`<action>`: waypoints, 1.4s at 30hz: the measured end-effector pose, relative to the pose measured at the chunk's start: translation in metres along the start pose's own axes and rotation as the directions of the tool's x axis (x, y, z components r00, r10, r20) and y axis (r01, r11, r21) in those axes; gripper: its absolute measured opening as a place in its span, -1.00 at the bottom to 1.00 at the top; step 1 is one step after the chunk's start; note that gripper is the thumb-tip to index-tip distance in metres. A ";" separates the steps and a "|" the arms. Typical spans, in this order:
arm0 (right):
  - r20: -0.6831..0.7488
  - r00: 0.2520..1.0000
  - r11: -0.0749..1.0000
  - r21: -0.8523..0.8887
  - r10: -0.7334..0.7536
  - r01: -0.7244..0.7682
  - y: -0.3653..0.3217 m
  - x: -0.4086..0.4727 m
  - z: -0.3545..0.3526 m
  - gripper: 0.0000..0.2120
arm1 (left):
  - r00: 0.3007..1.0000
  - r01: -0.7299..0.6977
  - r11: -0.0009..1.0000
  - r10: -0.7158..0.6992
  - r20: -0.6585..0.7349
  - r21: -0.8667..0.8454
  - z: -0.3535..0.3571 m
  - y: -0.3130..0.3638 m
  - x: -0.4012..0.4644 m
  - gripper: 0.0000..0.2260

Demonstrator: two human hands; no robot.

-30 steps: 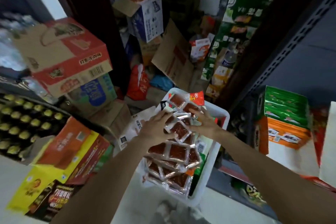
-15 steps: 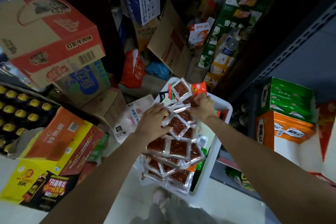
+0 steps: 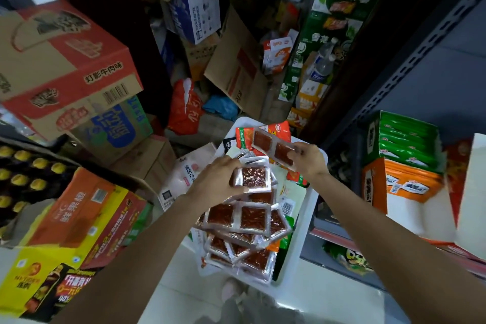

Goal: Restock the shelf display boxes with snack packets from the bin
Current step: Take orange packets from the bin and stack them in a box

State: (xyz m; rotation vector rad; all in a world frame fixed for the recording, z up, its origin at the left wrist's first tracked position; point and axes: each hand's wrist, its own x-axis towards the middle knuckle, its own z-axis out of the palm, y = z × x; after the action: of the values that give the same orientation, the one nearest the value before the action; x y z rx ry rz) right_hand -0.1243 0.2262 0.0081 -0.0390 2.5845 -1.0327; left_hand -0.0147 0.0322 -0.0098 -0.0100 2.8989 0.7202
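Cluttered storeroom: pale tiled floor (image 3: 310, 305) near, stacked cardboard cartons (image 3: 65, 60) left and far, grey perforated metal shelving upright (image 3: 420, 42) right, dim light.

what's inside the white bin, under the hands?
The white bin holds a heap of clear packets with red-brown squares, plus orange and green packets at its far end. Left hand and right hand each hold packets. The bin's floor is covered.

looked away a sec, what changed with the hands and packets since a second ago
The right hand lifted a two-packet strip up out of the white bin. The left hand now grips a single silver-edged packet above the pile. The bin and the shelf display boxes stayed put.
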 end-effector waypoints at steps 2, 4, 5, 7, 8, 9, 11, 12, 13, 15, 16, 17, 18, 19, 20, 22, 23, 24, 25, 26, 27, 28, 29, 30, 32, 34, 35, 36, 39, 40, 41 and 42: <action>-0.051 0.999 0.999 0.048 -0.018 0.021 -0.001 -0.007 -0.009 -0.76 | 0.990 0.093 0.943 -0.122 -0.073 -0.319 -0.004 0.013 0.000 -0.68; -0.115 0.992 0.994 0.086 -0.059 0.070 -0.003 -0.013 -0.019 -0.78 | 0.951 0.229 0.653 -0.308 0.024 -0.722 -0.014 0.034 0.006 -0.74; -0.143 0.986 0.987 0.119 -0.091 0.108 -0.005 -0.016 -0.025 -0.79 | 0.922 0.298 0.434 -0.362 0.138 -0.850 -0.017 0.044 0.011 -0.75; -0.163 0.969 0.947 0.233 -0.185 0.220 -0.011 -0.024 -0.040 -0.76 | 0.877 0.380 0.061 -0.341 0.338 -0.923 -0.023 0.067 0.023 -0.74; -0.160 0.955 0.920 0.271 -0.248 0.284 -0.014 -0.031 -0.049 -0.72 | 0.875 0.386 -0.050 -0.296 0.383 -0.921 -0.025 0.078 0.028 -0.73; -0.147 0.936 0.893 0.285 -0.320 0.350 -0.016 -0.037 -0.058 -0.68 | 0.881 0.381 -0.116 -0.256 0.398 -0.917 -0.028 0.091 0.033 -0.73; -0.110 0.891 0.849 0.273 -0.441 0.453 -0.014 -0.048 -0.076 -0.65 | 0.897 0.366 -0.158 -0.203 0.393 -0.917 -0.032 0.115 0.043 -0.66; -0.084 0.874 0.837 0.257 -0.479 0.484 -0.011 -0.052 -0.085 -0.64 | 0.905 0.362 -0.171 -0.172 0.389 -0.916 -0.034 0.128 0.047 -0.57; -0.051 0.860 0.834 0.223 -0.508 0.505 -0.004 -0.055 -0.094 -0.62 | 0.914 0.356 -0.187 -0.134 0.383 -0.916 -0.035 0.140 0.052 -0.46; 0.062 0.843 0.841 0.139 -0.534 0.522 0.014 -0.054 -0.114 -0.60 | 0.936 0.322 -0.193 -0.084 0.343 -0.927 -0.034 0.169 0.059 -0.39; 0.114 0.835 0.841 0.127 -0.539 0.526 0.025 -0.053 -0.125 -0.59 | 0.946 0.293 -0.165 -0.093 0.311 -0.942 -0.032 0.187 0.061 -0.45; 0.139 0.829 0.839 0.149 -0.542 0.524 0.035 -0.051 -0.138 -0.59 | 0.953 0.263 -0.106 -0.128 0.275 -0.959 -0.028 0.203 0.065 -0.54; 0.130 0.828 0.834 0.190 -0.545 0.518 0.042 -0.052 -0.151 -0.66 | 0.957 0.231 -0.034 -0.171 0.233 -0.972 -0.022 0.219 0.067 -0.62; 0.098 0.841 0.832 0.246 -0.532 0.498 0.049 -0.053 -0.165 -0.76 | 0.960 0.202 0.028 -0.206 0.192 -0.979 -0.016 0.236 0.069 -0.66; 0.038 0.856 0.827 0.285 -0.515 0.485 0.056 -0.052 -0.180 -0.85 | 0.959 0.182 0.057 -0.229 0.165 -0.982 -0.011 0.252 0.070 -0.68; -0.140 0.857 0.820 0.247 -0.497 0.516 0.074 -0.049 -0.207 -0.93 | 0.962 0.153 0.075 -0.241 0.131 -0.985 0.002 0.283 0.072 -0.72; -0.205 0.852 0.822 0.231 -0.481 0.520 0.082 -0.048 -0.220 -0.92 | 0.965 0.143 0.082 -0.235 0.120 -0.986 0.008 0.297 0.073 -0.74; -0.237 0.854 0.822 0.247 -0.463 0.513 0.090 -0.048 -0.231 -0.85 | 0.968 0.130 0.088 -0.225 0.107 -0.988 0.015 0.309 0.074 -0.77; -0.226 0.872 0.824 0.292 -0.435 0.486 0.097 -0.048 -0.241 -0.79 | 0.970 0.115 0.100 -0.225 0.090 -0.988 0.022 0.319 0.076 -0.80; -0.178 0.900 0.830 0.347 -0.399 0.437 0.103 -0.048 -0.250 -0.78 | 0.971 0.106 0.113 -0.226 0.078 -0.988 0.028 0.327 0.078 -0.81; -0.120 0.916 0.832 0.387 -0.382 0.397 0.110 -0.047 -0.257 -0.83 | 0.970 0.102 0.133 -0.234 0.069 -0.986 0.034 0.333 0.081 -0.81; -0.083 0.920 0.840 0.382 -0.384 0.385 0.116 -0.046 -0.263 -0.92 | 0.969 0.100 0.157 -0.238 0.060 -0.983 0.039 0.337 0.083 -0.82; -0.084 0.922 0.848 0.367 -0.379 0.382 0.123 -0.043 -0.267 -0.96 | 0.969 0.102 0.186 -0.242 0.055 -0.977 0.042 0.341 0.084 -0.84; -0.107 0.926 0.857 0.353 -0.362 0.376 0.129 -0.040 -0.271 -0.89 | 0.965 0.113 0.207 -0.258 0.057 -0.972 0.045 0.343 0.086 -0.86; -0.159 0.938 0.856 0.383 -0.309 0.347 0.140 -0.033 -0.274 -0.83 | 0.948 0.141 0.201 -0.311 0.074 -0.969 0.049 0.346 0.089 -0.87; -0.200 0.933 0.837 0.415 -0.299 0.357 0.150 -0.027 -0.276 -0.83 | 0.933 0.127 0.258 -0.359 0.027 -0.958 0.060 0.343 0.094 -0.86; -0.206 0.929 0.831 0.417 -0.308 0.368 0.155 -0.025 -0.275 -0.84 | 0.925 0.115 0.328 -0.381 -0.020 -0.938 0.067 0.340 0.096 -0.88; -0.207 0.922 0.826 0.412 -0.327 0.386 0.160 -0.024 -0.274 -0.85 | 0.915 0.095 0.400 -0.396 -0.078 -0.912 0.074 0.336 0.098 -0.90; -0.201 0.886 0.815 0.348 -0.417 0.463 0.179 -0.027 -0.267 -0.91 | 0.878 0.042 0.522 -0.426 -0.218 -0.852 0.096 0.323 0.098 -0.86; -0.195 0.867 0.810 0.309 -0.460 0.499 0.184 -0.030 -0.265 -0.90 | 0.874 0.012 0.555 -0.410 -0.261 -0.832 0.102 0.319 0.096 -0.90; -0.179 0.840 0.800 0.256 -0.513 0.543 0.189 -0.033 -0.264 -0.88 | 0.880 -0.017 0.580 -0.379 -0.288 -0.815 0.106 0.318 0.093 -0.92; -0.157 0.807 0.785 0.187 -0.569 0.590 0.193 -0.035 -0.263 -0.87 | 0.894 -0.039 0.580 -0.344 -0.288 -0.814 0.109 0.319 0.088 -0.90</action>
State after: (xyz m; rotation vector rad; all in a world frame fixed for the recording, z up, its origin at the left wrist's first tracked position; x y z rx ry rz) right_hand -0.1591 0.5471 0.0655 -0.7979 2.5648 -1.5679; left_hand -0.0993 0.3676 0.0293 -0.5929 2.5301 2.1637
